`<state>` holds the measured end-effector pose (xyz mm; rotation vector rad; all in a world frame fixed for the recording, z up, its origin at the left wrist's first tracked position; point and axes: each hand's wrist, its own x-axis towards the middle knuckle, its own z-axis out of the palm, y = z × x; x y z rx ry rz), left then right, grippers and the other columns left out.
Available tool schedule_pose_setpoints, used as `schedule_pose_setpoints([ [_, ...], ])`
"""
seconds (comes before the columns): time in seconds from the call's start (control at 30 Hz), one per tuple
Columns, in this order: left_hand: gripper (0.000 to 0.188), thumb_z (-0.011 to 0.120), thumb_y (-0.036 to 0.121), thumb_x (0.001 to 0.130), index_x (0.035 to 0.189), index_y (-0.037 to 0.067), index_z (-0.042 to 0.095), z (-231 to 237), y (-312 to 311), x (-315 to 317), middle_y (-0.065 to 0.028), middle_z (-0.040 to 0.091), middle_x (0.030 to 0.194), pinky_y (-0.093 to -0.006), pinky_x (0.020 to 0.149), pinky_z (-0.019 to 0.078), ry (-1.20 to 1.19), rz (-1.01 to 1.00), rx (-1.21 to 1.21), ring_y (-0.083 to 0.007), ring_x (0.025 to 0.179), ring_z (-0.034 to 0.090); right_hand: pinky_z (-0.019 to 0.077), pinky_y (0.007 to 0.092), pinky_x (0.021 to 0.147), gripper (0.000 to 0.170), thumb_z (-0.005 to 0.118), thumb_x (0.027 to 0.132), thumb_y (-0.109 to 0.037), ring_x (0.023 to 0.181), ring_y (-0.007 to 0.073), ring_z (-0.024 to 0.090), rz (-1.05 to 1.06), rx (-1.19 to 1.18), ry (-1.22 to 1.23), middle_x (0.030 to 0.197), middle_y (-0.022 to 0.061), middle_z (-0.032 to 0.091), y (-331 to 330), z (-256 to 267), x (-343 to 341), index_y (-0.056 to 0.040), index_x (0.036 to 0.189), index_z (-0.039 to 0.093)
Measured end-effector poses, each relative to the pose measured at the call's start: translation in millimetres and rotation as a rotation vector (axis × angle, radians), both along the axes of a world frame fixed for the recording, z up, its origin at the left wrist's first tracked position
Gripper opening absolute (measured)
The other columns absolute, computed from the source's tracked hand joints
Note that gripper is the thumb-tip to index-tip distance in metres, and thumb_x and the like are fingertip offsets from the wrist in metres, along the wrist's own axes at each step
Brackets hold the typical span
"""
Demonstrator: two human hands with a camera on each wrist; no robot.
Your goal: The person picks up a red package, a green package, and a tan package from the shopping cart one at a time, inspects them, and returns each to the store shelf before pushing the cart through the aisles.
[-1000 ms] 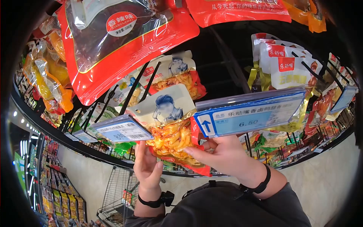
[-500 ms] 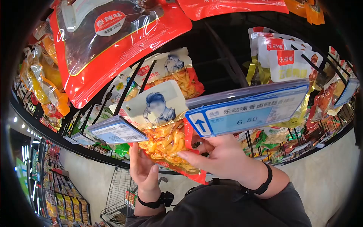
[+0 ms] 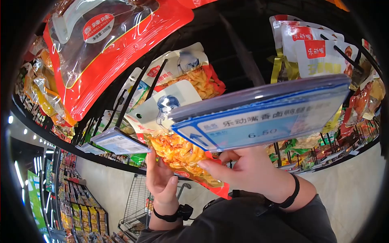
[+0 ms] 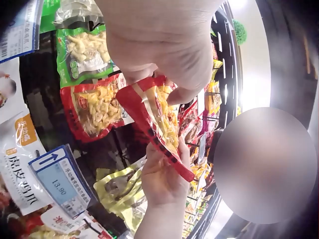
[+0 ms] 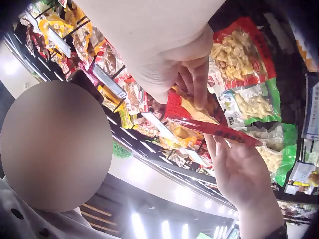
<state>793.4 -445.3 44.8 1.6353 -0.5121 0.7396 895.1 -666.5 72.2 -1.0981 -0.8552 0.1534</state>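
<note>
A red-edged bag of yellow-orange food (image 3: 178, 150), with a drawn figure on its pale top, hangs tilted between both hands. The right hand (image 3: 253, 168) pinches its right edge, thumb on the front; in the right wrist view that hand (image 5: 172, 55) has its fingers curled behind the bag (image 5: 199, 117). The left hand (image 3: 162, 178) supports the other side, its fingers behind the bag and its thumb raised off it. In the left wrist view the left hand (image 4: 164, 45) lies against the bag's (image 4: 167, 114) edge.
A price tag reading 6.50 (image 3: 263, 117) juts over the right hand, another tag (image 3: 119, 141) beside the left. Red-edged bags (image 3: 121, 52) hang above left, white pouches (image 3: 320, 52) at right. A shopping cart (image 3: 135, 202) stands below.
The head view has shifted, so the 6.50 tag looks nearer and covers more of the bag's right side. Both hands keep nearly the same hold on the bag.
</note>
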Motion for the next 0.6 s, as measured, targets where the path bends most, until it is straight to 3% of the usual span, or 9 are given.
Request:
schedule_pose_setpoints([
  [0.13, 0.080, 0.060, -0.001, 0.087, 0.155, -0.005, 0.019, 1, 0, -2, -0.0198, 0.024, 0.158, -0.0539, 0.116, 0.0305, 0.021, 0.015, -0.017, -0.0375, 0.145, 0.031, 0.0551, 0.0195, 0.061, 0.037, 0.075, 0.085, 0.002, 0.080, 0.0063, 0.066, -0.022, -0.020, -0.064, 0.112, 0.0071, 0.068, 0, 7, -1, 0.0040, 0.120, 0.063],
  [0.2, 0.081, 0.060, 0.000, 0.087, 0.155, -0.005, 0.018, 1, 0, -3, -0.0196, 0.024, 0.158, -0.0539, 0.116, 0.0301, 0.035, 0.002, -0.039, -0.0373, 0.145, 0.031, 0.0613, 0.0259, 0.067, 0.033, 0.074, 0.085, -0.008, 0.089, 0.0158, 0.072, -0.004, -0.025, 0.021, 0.100, 0.0112, 0.070, 2, 10, -3, 0.0031, 0.115, 0.066],
  [0.33, 0.077, 0.060, -0.003, 0.086, 0.154, -0.006, 0.023, 6, 0, 1, -0.0188, 0.024, 0.159, -0.0504, 0.118, 0.0276, 0.100, 0.014, -0.048, -0.0360, 0.146, 0.031, 0.0605, 0.0261, 0.067, 0.031, 0.073, 0.087, -0.009, 0.089, 0.0162, 0.071, 0.020, 0.013, 0.121, 0.101, 0.0108, 0.070, 6, 3, -1, 0.0031, 0.115, 0.066],
  [0.4, 0.076, 0.059, -0.004, 0.086, 0.154, -0.007, 0.025, 10, 1, 4, -0.0186, 0.025, 0.159, -0.0484, 0.118, 0.0272, 0.140, 0.039, -0.041, -0.0349, 0.146, 0.031, 0.0594, 0.0262, 0.068, 0.028, 0.070, 0.090, -0.008, 0.091, 0.0158, 0.070, -0.109, -0.099, 0.074, 0.103, 0.0099, 0.070, -1, 10, 1, 0.0032, 0.115, 0.065],
  [0.47, 0.077, 0.057, 0.001, 0.086, 0.154, -0.007, 0.021, 21, -1, 11, -0.0218, 0.034, 0.155, -0.0474, 0.118, 0.0269, 0.244, 0.234, 0.197, -0.0343, 0.142, 0.038, 0.0580, 0.0281, 0.075, 0.025, 0.067, 0.092, -0.007, 0.093, 0.0153, 0.068, -0.127, -0.146, 0.102, 0.105, 0.0098, 0.069, -3, 15, 4, 0.0029, 0.115, 0.065],
  [0.53, 0.076, 0.058, 0.000, 0.087, 0.154, -0.006, 0.023, 29, 0, 20, -0.0183, 0.033, 0.156, -0.0458, 0.118, 0.0273, 0.239, 0.223, 0.197, -0.0309, 0.142, 0.038, 0.0547, 0.0279, 0.086, 0.037, 0.068, 0.091, 0.001, 0.103, 0.0109, 0.061, -0.030, 0.006, 0.259, 0.114, 0.0065, 0.061, 1, 14, 10, 0.0003, 0.126, 0.054],
  [0.57, 0.074, 0.057, -0.001, 0.088, 0.154, -0.005, 0.025, 34, 0, 23, -0.0168, 0.032, 0.157, -0.0447, 0.118, 0.0280, 0.295, 0.238, 0.236, -0.0292, 0.142, 0.037, 0.0495, 0.0298, 0.094, 0.039, 0.066, 0.091, 0.003, 0.111, 0.0121, 0.057, -0.015, -0.044, 0.293, 0.115, 0.0064, 0.059, -1, 23, 11, -0.0006, 0.127, 0.051],
  [0.6, 0.073, 0.057, -0.002, 0.089, 0.155, -0.004, 0.026, 39, 1, 27, -0.0154, 0.031, 0.158, -0.0437, 0.117, 0.0288, 0.351, 0.252, 0.275, -0.0275, 0.143, 0.037, 0.0495, 0.0298, 0.094, 0.039, 0.066, 0.091, 0.003, 0.111, 0.0121, 0.057, -0.019, -0.054, 0.279, 0.115, 0.0064, 0.059, 1, 21, 18, -0.0006, 0.127, 0.051],
])
